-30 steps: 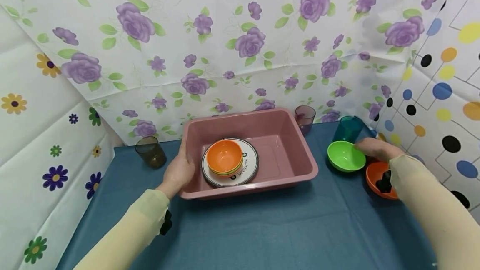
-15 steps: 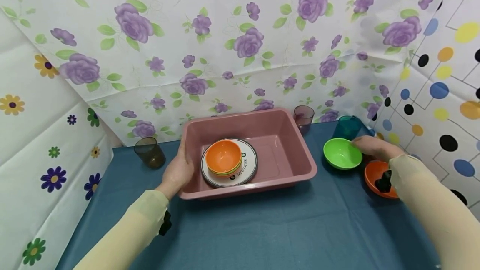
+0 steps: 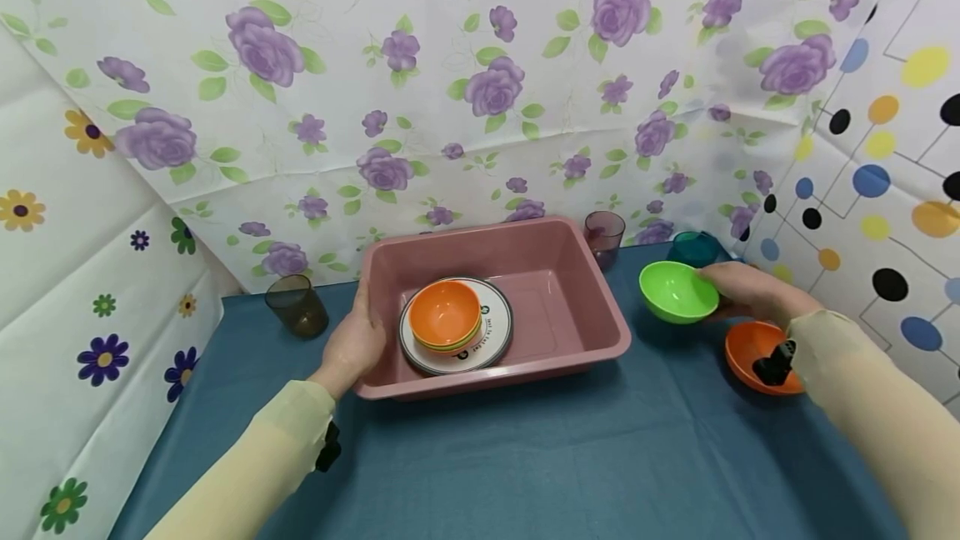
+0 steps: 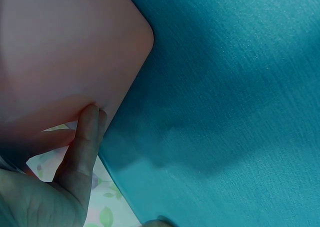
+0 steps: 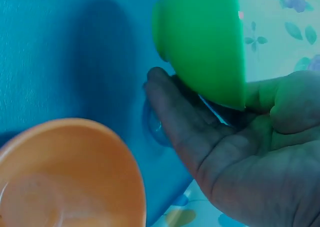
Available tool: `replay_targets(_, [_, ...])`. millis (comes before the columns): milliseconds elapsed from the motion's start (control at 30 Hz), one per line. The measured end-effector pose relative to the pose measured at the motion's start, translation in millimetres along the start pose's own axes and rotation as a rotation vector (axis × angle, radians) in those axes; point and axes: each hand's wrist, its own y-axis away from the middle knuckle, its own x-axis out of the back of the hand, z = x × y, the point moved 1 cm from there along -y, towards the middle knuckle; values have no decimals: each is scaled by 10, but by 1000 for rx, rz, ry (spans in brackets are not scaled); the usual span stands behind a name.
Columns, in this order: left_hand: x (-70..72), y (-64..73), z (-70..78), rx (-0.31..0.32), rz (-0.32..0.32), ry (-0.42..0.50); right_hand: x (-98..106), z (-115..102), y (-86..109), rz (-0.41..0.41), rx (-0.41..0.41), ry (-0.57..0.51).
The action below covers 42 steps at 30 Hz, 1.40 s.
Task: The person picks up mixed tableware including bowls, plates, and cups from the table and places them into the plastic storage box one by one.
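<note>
In the head view my left hand (image 3: 352, 348) grips the left side of a pink plastic basin (image 3: 547, 315), and the left wrist view shows its fingers against the basin's wall (image 4: 75, 47). Inside the basin, a small stack topped by an orange bowl (image 3: 445, 313) sits on a white plate (image 3: 497, 332) with a dark rim. My right hand (image 3: 753, 292) pinches a bright green bowl (image 3: 677, 297) by its right edge. The right wrist view has this green bowl (image 5: 207, 42) raised off the cloth, fingers under its side and thumb at the rim.
An orange bowl (image 3: 750, 348) stands below my right wrist. Toward the back are a teal tumbler (image 3: 693, 248) and a purplish tumbler (image 3: 603, 240); a brown tumbler (image 3: 298, 307) stands left of the basin. Patterned sheets (image 3: 450, 107) wall off the blue-covered table (image 3: 510, 465).
The green bowl has risen off the table and shifted slightly left in my right hand, tilting a little. My left hand keeps its hold on the basin.
</note>
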Motion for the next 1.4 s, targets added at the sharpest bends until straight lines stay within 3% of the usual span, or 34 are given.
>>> replay_targets(267, [-8, -8, -15, -9, 6, -2, -54, -138, 48, 40, 29, -170])
replay_targets(433, [-14, -13, -22, -10, 15, -7, -82, -211, 81, 40, 77, -218])
replay_targets(733, [-13, -13, -21, -9, 21, -25, -200, -349, 75, 58, 121, -222])
replay_targets(1100, [-11, -7, -14, -10, 18, -3, -343, -549, 72, 122, 170, -159])
replay_targets(1400, [-14, -12, -16, 5, 16, -6, -478, -809, 41, 124, 193, -95])
